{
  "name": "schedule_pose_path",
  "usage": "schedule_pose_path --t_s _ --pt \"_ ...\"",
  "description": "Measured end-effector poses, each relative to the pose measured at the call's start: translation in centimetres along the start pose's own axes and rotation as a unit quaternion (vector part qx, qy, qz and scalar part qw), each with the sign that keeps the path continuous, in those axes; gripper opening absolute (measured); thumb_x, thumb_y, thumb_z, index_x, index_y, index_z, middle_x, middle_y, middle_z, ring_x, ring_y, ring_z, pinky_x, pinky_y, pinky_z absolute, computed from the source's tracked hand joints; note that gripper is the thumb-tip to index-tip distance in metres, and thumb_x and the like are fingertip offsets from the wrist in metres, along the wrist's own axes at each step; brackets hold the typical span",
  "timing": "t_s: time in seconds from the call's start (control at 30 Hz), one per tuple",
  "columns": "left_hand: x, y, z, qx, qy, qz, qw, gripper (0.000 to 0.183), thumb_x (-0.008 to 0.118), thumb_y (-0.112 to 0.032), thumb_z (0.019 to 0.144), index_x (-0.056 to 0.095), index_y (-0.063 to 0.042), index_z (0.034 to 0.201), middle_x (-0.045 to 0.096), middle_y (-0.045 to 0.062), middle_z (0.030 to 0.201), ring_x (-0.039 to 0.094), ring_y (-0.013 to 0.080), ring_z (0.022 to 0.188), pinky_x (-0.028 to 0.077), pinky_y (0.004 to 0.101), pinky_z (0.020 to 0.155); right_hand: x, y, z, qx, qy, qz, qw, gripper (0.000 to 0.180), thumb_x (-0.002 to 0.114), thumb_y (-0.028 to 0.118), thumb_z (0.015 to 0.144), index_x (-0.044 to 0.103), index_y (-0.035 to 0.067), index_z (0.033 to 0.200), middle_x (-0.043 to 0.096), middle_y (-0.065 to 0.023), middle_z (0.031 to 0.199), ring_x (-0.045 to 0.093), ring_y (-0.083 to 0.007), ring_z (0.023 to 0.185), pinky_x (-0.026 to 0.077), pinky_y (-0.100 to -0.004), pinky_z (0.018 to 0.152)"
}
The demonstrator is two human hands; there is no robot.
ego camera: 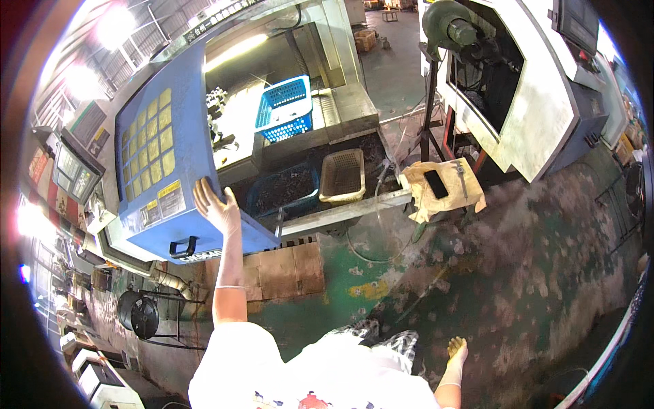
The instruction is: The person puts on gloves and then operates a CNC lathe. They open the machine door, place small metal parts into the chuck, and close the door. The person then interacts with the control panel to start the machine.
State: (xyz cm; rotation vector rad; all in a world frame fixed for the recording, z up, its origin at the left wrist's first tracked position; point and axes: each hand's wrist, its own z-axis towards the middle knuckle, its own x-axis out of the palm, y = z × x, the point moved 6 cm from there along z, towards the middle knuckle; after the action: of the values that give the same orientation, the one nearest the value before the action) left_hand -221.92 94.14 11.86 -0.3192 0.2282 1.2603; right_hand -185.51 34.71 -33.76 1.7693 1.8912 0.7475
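My left hand (218, 207), in a pale glove with stained fingertips, rests with fingers spread on the edge of a blue sliding door (189, 128) of a CNC lathe. A black handle (183, 247) sits on the door below the hand. The door stands partly back, and the lit machine bay shows beside it. Inside, a blue and white plastic basket (284, 108) stands near metal tooling (216, 102). My right hand (457, 353), also gloved, hangs low at my side with its fingers curled. Nothing shows in it, though its palm is partly hidden.
Below the bay, a dirty tan basket (342, 176) lies in the chip tray beside a dark blue basket (286, 189). A paper-covered stand (444, 189) bears a phone (436, 184) and a caliper (463, 180). A hose (375, 259) and flattened cardboard (283, 273) lie on the floor.
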Motion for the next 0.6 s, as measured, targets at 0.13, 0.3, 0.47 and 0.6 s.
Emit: schedule_pose_path --t_s 0.13,0.3,0.47,0.6 --pt "0.3 -0.7 0.1 0.028 0.004 0.038 0.999 0.058 0.057 -0.008 0.067 0.035 -0.003 0.121 0.039 0.016 0.122 0.036 0.0306 0.113 0.026 0.0409 0.095 -3.1 -0.3 2.7 0.043 -0.057 0.016 0.997 0.034 0.043 0.037 0.08 0.056 0.008 0.091 0.059 -0.0043 0.082 0.055 -0.017 0.072 0.04 -0.032 0.066" --pt "0.4 -0.2 0.4 0.057 0.011 0.052 0.997 0.058 0.057 -0.009 0.069 0.034 -0.002 0.122 0.039 0.018 0.121 0.035 0.0317 0.113 0.026 0.0399 0.096 -6.8 -0.9 6.0 0.117 -0.083 -0.025 0.989 0.035 0.041 0.039 0.079 0.055 0.01 0.092 0.057 -0.0036 0.085 0.053 -0.0183 0.079 0.037 -0.0339 0.075" --pt "0.9 1.8 -0.4 0.064 0.061 0.061 0.994 0.057 0.055 -0.012 0.073 0.031 -0.001 0.124 0.034 0.019 0.125 0.03 0.0332 0.116 0.024 0.0396 0.097 -6.7 3.9 8.9 0.098 -0.043 -0.063 0.992 0.031 0.043 0.037 0.08 0.056 0.01 0.088 0.058 -0.0018 0.079 0.055 -0.0157 0.068 0.039 -0.031 0.065" --pt "2.4 2.4 -0.2 0.08 0.089 0.085 0.989 0.058 0.053 -0.015 0.076 0.027 0.0 0.125 0.03 0.02 0.128 0.027 0.0337 0.118 0.023 0.0387 0.098 -6.2 8.1 11.3 0.063 -0.027 -0.079 0.994 0.03 0.043 0.036 0.08 0.057 0.011 0.087 0.059 -0.0014 0.079 0.055 -0.0143 0.068 0.039 -0.0274 0.062"
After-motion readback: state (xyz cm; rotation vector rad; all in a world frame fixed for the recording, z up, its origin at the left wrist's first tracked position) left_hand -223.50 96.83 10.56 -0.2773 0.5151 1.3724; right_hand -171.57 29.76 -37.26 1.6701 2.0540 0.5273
